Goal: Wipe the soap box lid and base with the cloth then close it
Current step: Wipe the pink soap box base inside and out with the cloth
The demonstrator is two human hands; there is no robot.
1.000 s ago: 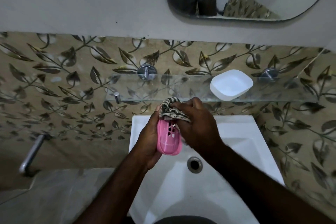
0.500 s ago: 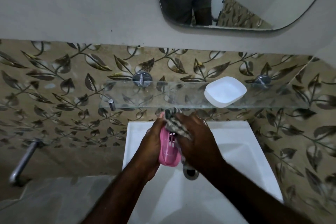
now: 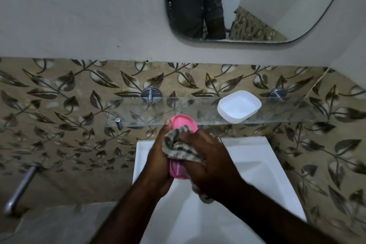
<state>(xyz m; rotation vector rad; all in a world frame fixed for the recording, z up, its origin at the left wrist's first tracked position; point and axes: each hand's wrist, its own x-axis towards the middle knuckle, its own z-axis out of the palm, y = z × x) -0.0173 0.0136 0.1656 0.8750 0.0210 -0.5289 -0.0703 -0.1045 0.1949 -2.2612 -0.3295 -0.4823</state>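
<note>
The pink soap box base (image 3: 183,124) is held upright over the white sink (image 3: 257,166), gripped from the left by my left hand (image 3: 158,164). Its top end shows above my fingers and its lower end (image 3: 178,171) shows below the cloth. A patterned grey-green cloth (image 3: 179,147) is pressed across the middle of the base by my right hand (image 3: 210,164). The white soap box lid (image 3: 238,106) lies open side up on the glass shelf (image 3: 168,109), to the upper right of my hands.
The glass shelf hangs on two chrome pegs (image 3: 151,94) just behind and above my hands. A chrome pipe (image 3: 19,188) sticks out at lower left. A mirror (image 3: 247,4) is on the wall above. Leaf-patterned tiles surround the sink.
The cloth has moved from the top end of the pink base down across its middle, so the base's top now shows. The view has tilted downward a little.
</note>
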